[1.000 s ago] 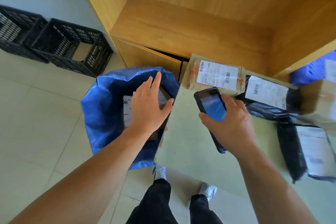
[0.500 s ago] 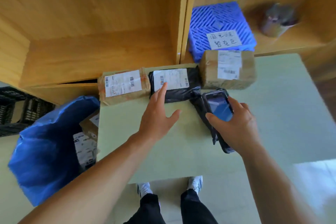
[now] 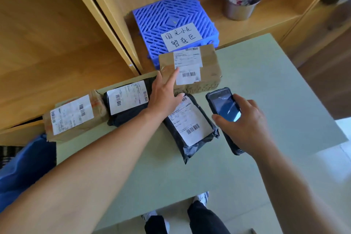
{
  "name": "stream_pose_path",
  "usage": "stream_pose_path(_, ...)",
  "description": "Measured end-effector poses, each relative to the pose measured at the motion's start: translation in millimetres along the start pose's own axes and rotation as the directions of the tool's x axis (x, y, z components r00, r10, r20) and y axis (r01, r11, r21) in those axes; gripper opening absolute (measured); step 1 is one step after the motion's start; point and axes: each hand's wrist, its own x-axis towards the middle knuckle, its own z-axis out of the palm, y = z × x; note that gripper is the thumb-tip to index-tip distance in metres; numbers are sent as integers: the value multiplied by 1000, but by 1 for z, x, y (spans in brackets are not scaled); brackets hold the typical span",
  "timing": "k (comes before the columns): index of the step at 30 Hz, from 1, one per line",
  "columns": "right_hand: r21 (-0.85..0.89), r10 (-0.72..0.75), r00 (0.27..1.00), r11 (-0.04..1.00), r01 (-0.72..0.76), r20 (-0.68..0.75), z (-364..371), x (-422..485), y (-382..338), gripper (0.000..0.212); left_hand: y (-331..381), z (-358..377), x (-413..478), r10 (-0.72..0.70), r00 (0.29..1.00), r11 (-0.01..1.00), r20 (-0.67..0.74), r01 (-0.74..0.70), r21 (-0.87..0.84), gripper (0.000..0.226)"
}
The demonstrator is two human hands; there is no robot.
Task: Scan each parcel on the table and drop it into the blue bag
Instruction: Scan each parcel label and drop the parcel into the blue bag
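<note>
Brown taped cardboard parcel (image 3: 207,66), white barcode labels on top, sits at the far edge of the pale green table (image 3: 266,91). My left hand (image 3: 165,95): fingers straight, index tip at its label, gripping nothing. Right hand (image 3: 245,121) wraps the black handheld scanner (image 3: 224,106). Wooden shelving (image 3: 57,34) behind.

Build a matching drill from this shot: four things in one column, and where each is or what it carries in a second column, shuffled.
1 scanner
2 metal cup
3 blue crate
4 blue bag

A carries a handwritten note
B gripped by the right hand
C left of the table
D stands right of the blue crate

Pairs: 1-B, 2-D, 3-A, 4-C
</note>
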Motion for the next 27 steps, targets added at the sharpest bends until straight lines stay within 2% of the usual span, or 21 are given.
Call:
stream_pose_path(6,40,-9,1000,999,8,15,1,25,9,86,-18,24,24,-42,999,988,-9,40,-146,89)
stream_pose_path(11,38,-17,999,999,16,28,-2,33,16,84,-15,42,34,-27,998,991,-54,19,-129,101)
stream_pose_path(14,29,-24,999,999,23,24,-6,33,19,83,-12,52,36,-8,988,990,-152,-13,-138,93)
stream_pose_path(18,68,-27,999,997,26,17,-12,29,24,74,-13,59,37,14,972,997,-236,-30,-66,80)
stream_pose_path(27,50,-56,998,997,55,16,-23,22,26,74,-15,65,27,47,932,993,-360,-82,-83,78)
